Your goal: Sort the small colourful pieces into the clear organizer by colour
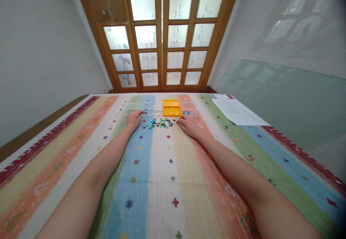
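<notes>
Small green, blue and dark red pieces [162, 123], like beads, lie in a loose heap on the striped tablecloth. My left hand [133, 120] is at the heap's left, by a clear tray [149, 113] with a few dark pieces in it. Its thumb and forefinger are pinched; what is between them is too small to make out. At the right end of the heap rests my right hand [187, 125], fingers curled together, their tips touching the edge of the pieces. Behind the heap stands an open yellow box [172, 103] with some pale pieces in its front part.
Blue pieces [186, 113] sit in a clear tray to the right of the yellow box. Printed paper sheets [238, 112] lie at the table's right side. Beyond the far edge are wooden doors [164, 52] with frosted panes.
</notes>
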Demonstrator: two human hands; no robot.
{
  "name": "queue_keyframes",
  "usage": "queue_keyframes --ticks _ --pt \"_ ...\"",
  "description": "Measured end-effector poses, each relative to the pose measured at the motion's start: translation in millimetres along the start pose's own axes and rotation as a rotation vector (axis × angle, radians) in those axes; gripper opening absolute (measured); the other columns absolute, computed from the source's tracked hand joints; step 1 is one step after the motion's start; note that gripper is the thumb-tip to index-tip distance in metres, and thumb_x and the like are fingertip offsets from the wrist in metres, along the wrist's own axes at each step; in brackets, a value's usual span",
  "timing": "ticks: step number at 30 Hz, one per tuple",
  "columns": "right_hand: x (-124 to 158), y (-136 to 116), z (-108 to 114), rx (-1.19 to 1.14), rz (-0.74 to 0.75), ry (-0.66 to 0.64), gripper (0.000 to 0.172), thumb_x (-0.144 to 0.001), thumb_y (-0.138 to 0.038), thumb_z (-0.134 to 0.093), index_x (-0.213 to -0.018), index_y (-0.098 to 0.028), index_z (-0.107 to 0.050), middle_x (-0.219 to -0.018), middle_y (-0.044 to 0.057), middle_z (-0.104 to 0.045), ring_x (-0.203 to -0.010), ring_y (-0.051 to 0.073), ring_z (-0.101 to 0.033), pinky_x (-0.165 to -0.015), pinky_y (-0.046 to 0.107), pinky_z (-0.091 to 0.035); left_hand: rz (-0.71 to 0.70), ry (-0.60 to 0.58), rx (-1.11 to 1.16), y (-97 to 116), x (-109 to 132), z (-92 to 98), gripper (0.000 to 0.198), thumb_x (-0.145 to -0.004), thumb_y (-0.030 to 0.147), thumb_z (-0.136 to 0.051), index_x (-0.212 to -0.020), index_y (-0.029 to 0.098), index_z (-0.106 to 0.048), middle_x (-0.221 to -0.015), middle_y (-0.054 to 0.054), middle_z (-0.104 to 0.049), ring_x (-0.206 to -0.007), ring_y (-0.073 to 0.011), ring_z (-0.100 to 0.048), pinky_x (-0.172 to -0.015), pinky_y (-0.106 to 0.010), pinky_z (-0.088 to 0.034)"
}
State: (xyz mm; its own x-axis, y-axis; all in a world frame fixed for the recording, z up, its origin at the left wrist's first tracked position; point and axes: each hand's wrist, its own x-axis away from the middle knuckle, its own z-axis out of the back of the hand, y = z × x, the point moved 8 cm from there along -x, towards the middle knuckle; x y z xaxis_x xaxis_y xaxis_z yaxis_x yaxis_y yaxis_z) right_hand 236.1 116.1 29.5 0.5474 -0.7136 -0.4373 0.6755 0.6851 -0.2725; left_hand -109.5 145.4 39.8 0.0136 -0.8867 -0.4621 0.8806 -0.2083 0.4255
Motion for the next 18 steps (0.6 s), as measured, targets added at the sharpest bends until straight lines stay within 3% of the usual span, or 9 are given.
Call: queue_keyframes --ticks 6,11,18 --pt "0.1 5.0 -3.4 -0.014 -0.013 -0.002 0.022 -0.103 -0.019 -0.054 -0.107 -0.023 -0.075 -0.116 0.01 -0.068 -0.107 0.025 -0.061 -0.096 0.037 -0.048 0.128 0.067 0.277 -16.9 -0.3 10.0 0.038 -0.099 0.03 -0.059 -0.131 0.021 -0.077 -0.104 -0.005 -0.082 -0.075 -0.0193 -0.068 -0.081 -0.03 -0.054" --pt "0.6 3.1 -0.8 -0.017 -0.012 -0.006 0.022 -0.103 -0.017 -0.053 -0.107 -0.022 -0.074 -0.117 0.01 -0.067 -0.107 0.024 -0.062 -0.096 0.036 -0.048 0.242 0.062 0.531 -34.2 -2.7 1.8 0.04 -0.098 0.03 -0.056 -0.131 0.02 -0.076 -0.12 -0.006 -0.08 -0.057 -0.0127 -0.057 -0.065 -0.027 -0.052" --pt "-0.2 6.2 -3.0 0.002 -0.011 -0.014 0.021 -0.102 -0.019 -0.055 -0.107 -0.022 -0.075 -0.116 0.01 -0.068 -0.108 0.025 -0.062 -0.097 0.037 -0.048 0.278 0.011 0.694 -38.1 -2.9 -10.8 0.044 -0.094 0.031 -0.055 -0.131 0.018 -0.074 -0.127 -0.009 -0.077 -0.053 -0.0097 -0.054 -0.056 -0.024 -0.049"
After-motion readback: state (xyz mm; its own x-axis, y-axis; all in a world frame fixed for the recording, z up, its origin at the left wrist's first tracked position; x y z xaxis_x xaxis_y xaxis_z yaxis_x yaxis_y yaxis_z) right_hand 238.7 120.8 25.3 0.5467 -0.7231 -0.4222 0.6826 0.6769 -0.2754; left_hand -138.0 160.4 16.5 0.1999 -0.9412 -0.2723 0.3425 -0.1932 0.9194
